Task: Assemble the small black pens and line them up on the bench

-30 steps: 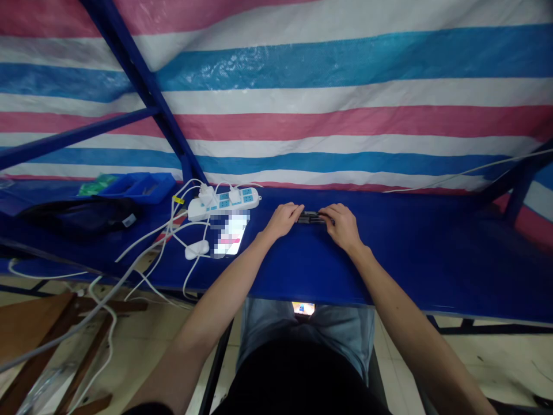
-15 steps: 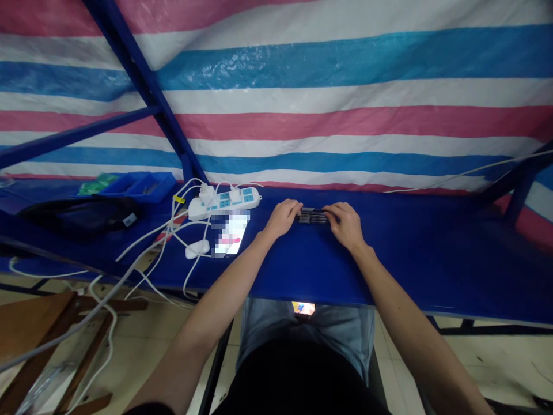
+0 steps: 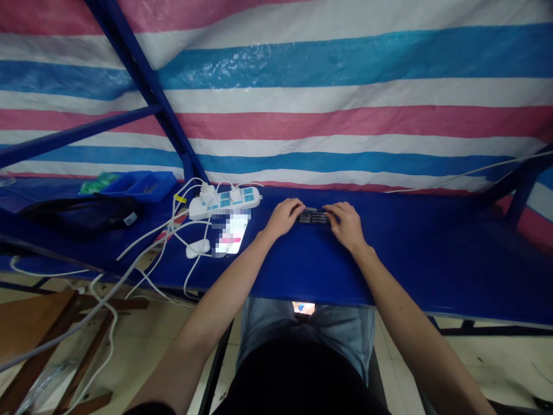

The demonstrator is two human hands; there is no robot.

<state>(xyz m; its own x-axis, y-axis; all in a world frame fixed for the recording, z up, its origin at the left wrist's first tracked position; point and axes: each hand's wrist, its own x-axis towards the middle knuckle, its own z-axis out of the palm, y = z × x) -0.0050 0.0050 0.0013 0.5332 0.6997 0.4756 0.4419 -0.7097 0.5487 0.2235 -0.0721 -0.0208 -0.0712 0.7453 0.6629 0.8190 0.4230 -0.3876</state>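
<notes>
Holding both hands low over the blue counter (image 3: 410, 248), facing each other, with a small row of black pens (image 3: 314, 217) in between. Can see the pens lying side by side, running left to right, apparently resting on the counter. Too small to count, or to be sure of pens rather than similar black sticks.

Compared with a second ago, have drawn the right hand (image 3: 344, 223) slightly outward, baring more of the row near its right end. Compared with half a second ago, have barely shifted the right hand, but have brought the left hand (image 3: 285, 217) a touch further over the left ends. Would take this as small adjusting at the two ends rather than lifting, with the middle of the row left uncovered between.

Keeping the left fingers bent over the left ends, and the right thumb and fingers bent about the right ends. Cannot tell whether pinching or merely pressing with either hand.

To the left, can see a white power strip (image 3: 244, 199) with white cords, near a lit, pixelated phone (image 3: 233, 230) and a white adapter (image 3: 197, 248). Further left, can make out a blue tray (image 3: 161, 185).
</notes>
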